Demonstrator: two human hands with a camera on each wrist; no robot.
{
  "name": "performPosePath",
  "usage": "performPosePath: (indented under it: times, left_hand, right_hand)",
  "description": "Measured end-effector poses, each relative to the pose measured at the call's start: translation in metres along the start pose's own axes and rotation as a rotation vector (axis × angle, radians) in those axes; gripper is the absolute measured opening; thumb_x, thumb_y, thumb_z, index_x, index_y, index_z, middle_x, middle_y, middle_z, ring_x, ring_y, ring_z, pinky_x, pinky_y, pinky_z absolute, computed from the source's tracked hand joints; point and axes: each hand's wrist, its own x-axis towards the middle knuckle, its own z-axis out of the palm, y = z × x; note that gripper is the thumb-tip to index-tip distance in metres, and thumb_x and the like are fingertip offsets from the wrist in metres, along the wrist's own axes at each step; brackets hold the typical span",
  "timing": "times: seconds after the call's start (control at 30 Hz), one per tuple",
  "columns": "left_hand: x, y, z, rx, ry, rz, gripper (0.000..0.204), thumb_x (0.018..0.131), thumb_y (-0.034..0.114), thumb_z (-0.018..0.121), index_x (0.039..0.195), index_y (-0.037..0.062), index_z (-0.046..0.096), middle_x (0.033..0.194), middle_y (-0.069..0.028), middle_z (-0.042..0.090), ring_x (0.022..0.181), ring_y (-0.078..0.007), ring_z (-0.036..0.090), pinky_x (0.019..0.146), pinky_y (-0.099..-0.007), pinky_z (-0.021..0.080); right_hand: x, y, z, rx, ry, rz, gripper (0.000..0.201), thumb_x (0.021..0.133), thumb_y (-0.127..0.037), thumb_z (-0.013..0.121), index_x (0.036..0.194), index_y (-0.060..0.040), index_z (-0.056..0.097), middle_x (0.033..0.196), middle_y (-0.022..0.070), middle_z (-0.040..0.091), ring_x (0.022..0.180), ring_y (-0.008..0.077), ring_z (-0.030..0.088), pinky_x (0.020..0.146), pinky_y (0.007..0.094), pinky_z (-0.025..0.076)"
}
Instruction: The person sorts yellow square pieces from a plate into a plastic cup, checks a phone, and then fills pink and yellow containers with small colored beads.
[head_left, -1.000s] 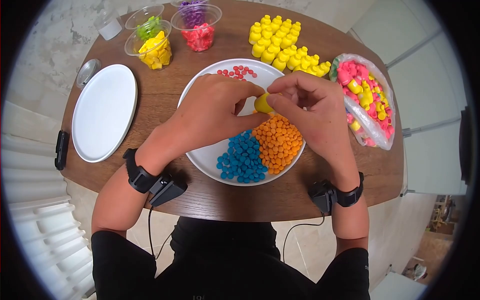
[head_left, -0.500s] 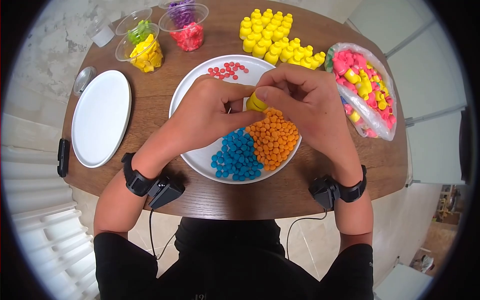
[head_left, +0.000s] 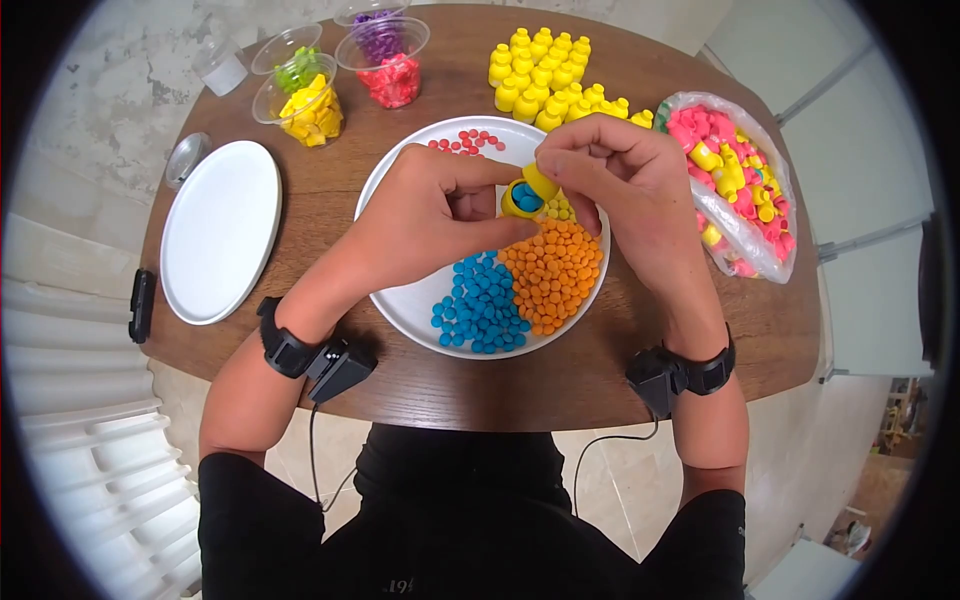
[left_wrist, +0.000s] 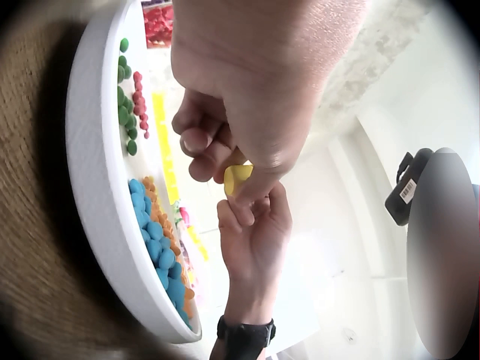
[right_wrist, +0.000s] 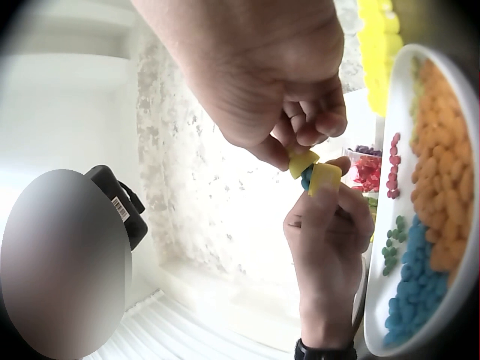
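Over the large white plate (head_left: 402, 283), my left hand (head_left: 420, 215) pinches the small yellow bottle's lower half (right_wrist: 325, 180) between thumb and fingers. Blue button candies (head_left: 526, 197) show inside its open mouth. My right hand (head_left: 635, 180) pinches the yellow bottle's top half (head_left: 541, 182), tilted at the rim of the lower half. Below the hands, the plate carries piles of orange candies (head_left: 552, 280) and blue candies (head_left: 480, 310), some yellow candies (head_left: 562, 208) and red candies (head_left: 468, 142). Green candies (right_wrist: 394, 244) appear in the wrist views, hidden behind my left hand from above.
Several yellow bottles (head_left: 540, 75) stand in rows at the back. A plastic bag (head_left: 740, 190) of pink and yellow pieces lies at right. Clear cups with yellow pieces (head_left: 312, 112) and red pieces (head_left: 390, 82) stand back left, near an oval white plate (head_left: 222, 235).
The yellow bottle was together between both hands; now its top half is tilted away in my right hand, revealing blue candies inside the lower half.
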Motion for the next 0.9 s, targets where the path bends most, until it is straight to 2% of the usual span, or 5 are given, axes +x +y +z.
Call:
performPosePath:
  times: [0.17, 0.27, 0.57, 0.63, 0.9]
  left_hand:
    - [0.002, 0.001, -0.001, -0.026, -0.007, -0.048, 0.034, 0.085, 0.003, 0.084, 0.117, -0.0027, 0.077, 0.073, 0.0064, 0.062, 0.064, 0.0011, 0.05, 0.059, -0.0189, 0.04]
    - [-0.007, 0.013, -0.011, 0.015, -0.068, -0.114, 0.033, 0.086, 0.002, 0.082, 0.118, -0.0033, 0.077, 0.079, 0.0055, 0.065, 0.069, 0.0002, 0.053, 0.062, -0.0187, 0.043]
    - [-0.05, 0.024, -0.025, 0.417, -0.21, -0.252, 0.031, 0.083, 0.008, 0.085, 0.112, -0.0005, 0.079, 0.075, 0.0031, 0.066, 0.065, -0.0014, 0.053, 0.058, -0.021, 0.042]
    - [-0.053, 0.021, -0.025, 0.549, -0.229, -0.149, 0.032, 0.081, 0.01, 0.085, 0.111, -0.001, 0.079, 0.072, -0.001, 0.066, 0.063, -0.0055, 0.056, 0.059, -0.0241, 0.046]
    - [-0.044, 0.028, -0.02, 0.805, -0.31, 0.012, 0.036, 0.075, 0.015, 0.083, 0.107, -0.0015, 0.077, 0.069, -0.0131, 0.065, 0.06, -0.0234, 0.063, 0.06, -0.0348, 0.051]
  right_hand:
    - [0.005, 0.016, -0.007, 0.085, 0.086, -0.058, 0.012, 0.093, -0.011, 0.076, 0.096, 0.0009, 0.077, 0.072, -0.0026, 0.068, 0.059, 0.0003, 0.052, 0.052, 0.0189, 0.037]
    - [0.014, 0.041, -0.003, -0.146, 0.252, -0.315, 0.013, 0.088, -0.01, 0.076, 0.087, 0.0031, 0.074, 0.068, -0.0003, 0.066, 0.06, 0.0026, 0.053, 0.054, 0.0227, 0.041]
    - [0.016, 0.051, 0.002, -0.316, 0.257, -0.343, 0.018, 0.092, -0.015, 0.075, 0.091, 0.0024, 0.074, 0.072, -0.003, 0.065, 0.064, 0.0031, 0.053, 0.059, 0.0223, 0.042]
    - [0.021, 0.056, 0.003, -0.359, 0.313, -0.529, 0.016, 0.085, -0.017, 0.07, 0.083, -0.0004, 0.071, 0.065, 0.0111, 0.065, 0.057, 0.0243, 0.063, 0.056, 0.0365, 0.048]
    - [0.019, 0.054, 0.004, -0.381, 0.337, -0.527, 0.014, 0.084, -0.015, 0.069, 0.08, -0.0016, 0.071, 0.066, 0.0124, 0.065, 0.058, 0.0273, 0.064, 0.057, 0.0385, 0.049]
